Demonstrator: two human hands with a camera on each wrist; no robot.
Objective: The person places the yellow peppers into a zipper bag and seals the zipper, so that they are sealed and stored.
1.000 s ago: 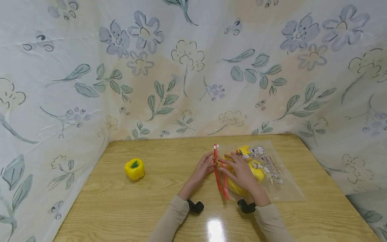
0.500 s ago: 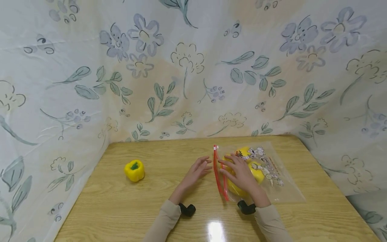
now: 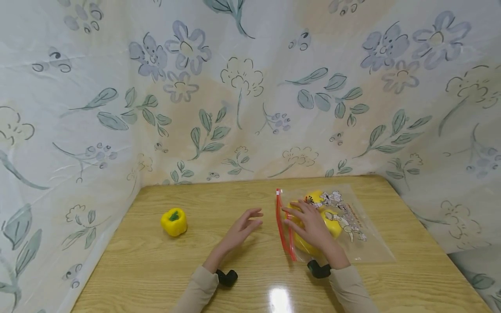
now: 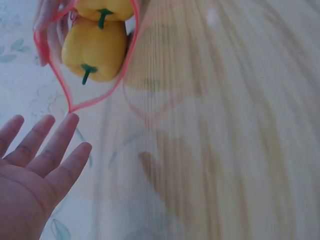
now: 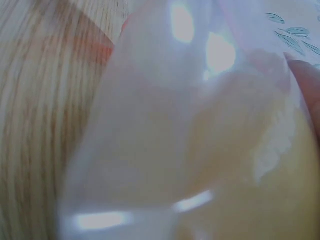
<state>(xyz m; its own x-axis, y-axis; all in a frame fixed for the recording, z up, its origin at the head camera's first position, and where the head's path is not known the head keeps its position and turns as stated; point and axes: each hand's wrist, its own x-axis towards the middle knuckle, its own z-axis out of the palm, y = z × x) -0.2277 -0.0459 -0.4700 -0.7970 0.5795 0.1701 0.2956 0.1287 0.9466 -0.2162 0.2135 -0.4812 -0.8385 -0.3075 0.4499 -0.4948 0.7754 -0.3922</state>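
A clear zip bag (image 3: 373, 234) with a red-edged mouth lies on its side, its mouth facing left. Inside are several yellow peppers; two of them (image 4: 95, 50), with green stems, show through the gaping mouth in the left wrist view. The right hand (image 3: 315, 226) rests on top of the bag near the mouth, fingers spread and slightly bent. Left of the bag, the left hand (image 3: 236, 232) hovers over the table with relaxed fingers, touching nothing. Another yellow pepper (image 3: 174, 222) stands alone on the left part of the table.
The wooden table (image 3: 148, 269) has a floral cloth (image 3: 242, 130) hanging behind it and at both sides. Black devices (image 3: 227, 278) are strapped at both wrists. The bag's printed, flatter end extends right of the peppers.
The left hand has left the bag's red edge and moved left and slightly down. The right hand has stayed on the bag, which has barely moved.
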